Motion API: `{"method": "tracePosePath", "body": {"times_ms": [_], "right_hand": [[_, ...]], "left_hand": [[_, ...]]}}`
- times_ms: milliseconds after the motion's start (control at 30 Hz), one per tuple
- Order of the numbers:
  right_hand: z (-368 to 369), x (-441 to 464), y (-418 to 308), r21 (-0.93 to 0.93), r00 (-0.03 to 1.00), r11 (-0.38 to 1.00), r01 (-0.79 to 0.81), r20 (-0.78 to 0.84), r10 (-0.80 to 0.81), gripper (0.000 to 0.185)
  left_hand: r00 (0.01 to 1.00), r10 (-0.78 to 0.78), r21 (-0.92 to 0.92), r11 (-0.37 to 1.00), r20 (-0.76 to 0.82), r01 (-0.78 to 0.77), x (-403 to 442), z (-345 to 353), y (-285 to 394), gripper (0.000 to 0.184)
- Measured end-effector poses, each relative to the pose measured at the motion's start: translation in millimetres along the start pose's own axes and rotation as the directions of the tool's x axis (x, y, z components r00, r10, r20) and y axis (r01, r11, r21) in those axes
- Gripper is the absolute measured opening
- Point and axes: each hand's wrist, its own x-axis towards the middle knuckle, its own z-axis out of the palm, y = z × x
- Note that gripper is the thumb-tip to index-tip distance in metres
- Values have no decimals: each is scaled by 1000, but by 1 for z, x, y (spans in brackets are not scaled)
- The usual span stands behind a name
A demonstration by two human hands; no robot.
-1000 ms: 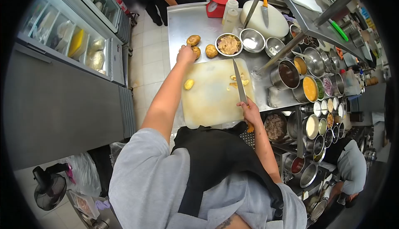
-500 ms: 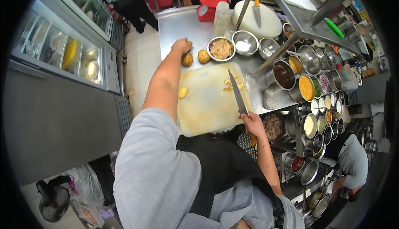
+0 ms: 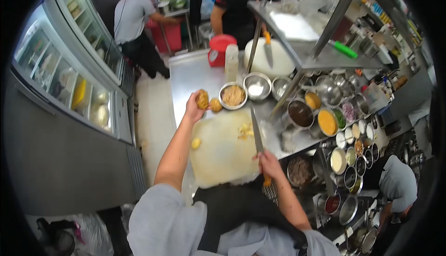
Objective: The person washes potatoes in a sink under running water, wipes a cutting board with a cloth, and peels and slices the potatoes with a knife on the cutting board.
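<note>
My left hand (image 3: 193, 108) grips a browned potato (image 3: 202, 98), raised by the far left edge of the cutting board; whether a second one is in the fingers I cannot tell. A similar potato (image 3: 215, 105) sits right beside that hand. In my right hand (image 3: 270, 164) is a long kitchen knife (image 3: 257, 133), its orange handle in the palm and its blade pointing away along the board's right side. On the stained pale cutting board (image 3: 218, 156) lie a small yellow piece (image 3: 196, 143) at the left and yellow-brown scraps (image 3: 245, 130) near the blade.
A metal bowl of tan mixture (image 3: 233, 96) and a bowl with white contents (image 3: 256, 87) stand beyond the board. A red scale (image 3: 219, 51) and a bottle (image 3: 231, 63) are farther back. A shelf post (image 3: 290, 91) and pots of sauce (image 3: 327, 122) crowd the right. Co-workers stand nearby.
My left hand has come up from the table with a potato, turning it into view. The head view has tilted up, showing more of the people behind. The knife stays in my right hand.
</note>
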Motion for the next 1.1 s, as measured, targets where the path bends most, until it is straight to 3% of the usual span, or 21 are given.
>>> {"method": "tracePosePath", "body": {"times_ms": [33,67,100,200,267,367,433,500,533,633,667,867,1000,1100], "right_hand": [[3,8,7,4,999,999,32,-39,-32,30],[8,14,5,-187,988,978,94,-101,-115,36],[13,11,-19,-265,963,944,195,-131,-236,45],[28,17,-49,-345,791,775,530,-130,-598,45],[39,14,-65,-399,808,776,488,-130,-575,47],[59,12,-75,-539,811,727,424,-131,-570,51],[68,11,-74,-612,810,687,391,-127,-573,55],[73,11,-69,-684,798,623,380,-98,-594,60],[74,11,-67,-687,798,621,377,-99,-594,61],[76,2,-65,-743,795,560,367,-62,-603,59],[76,2,-62,-743,799,566,358,-71,-597,59],[75,6,-59,-769,818,561,307,-89,-568,69],[72,8,-55,-734,775,586,343,-131,-618,75],[71,8,-55,-741,766,587,325,-158,-623,77]], "left_hand": [[996,-1,-103,995,92,11,-30,21,-5,41],[995,3,-77,997,95,4,-56,35,-13,43],[994,14,-52,999,105,-8,-76,51,-19,46],[996,-42,-104,994,-76,34,-121,90,-35,44],[995,-21,-158,987,98,36,-134,94,-51,43],[997,-74,-316,947,-31,60,-146,112,-71,46],[996,-84,-325,943,-28,71,-145,110,-82,44],[982,-108,-339,940,-152,51,-144,111,-90,43],[979,-107,-420,907,-174,25,-143,111,-90,28],[964,-195,-406,908,-179,109,-138,103,-94,45],[960,-174,-412,908,-217,72,-135,102,-98,46],[970,-159,-391,917,-185,75,-136,114,-108,46],[969,-189,-368,922,-163,118,-137,121,-113,45],[977,-124,-315,947,-174,64,-136,125,-122,39]]}}
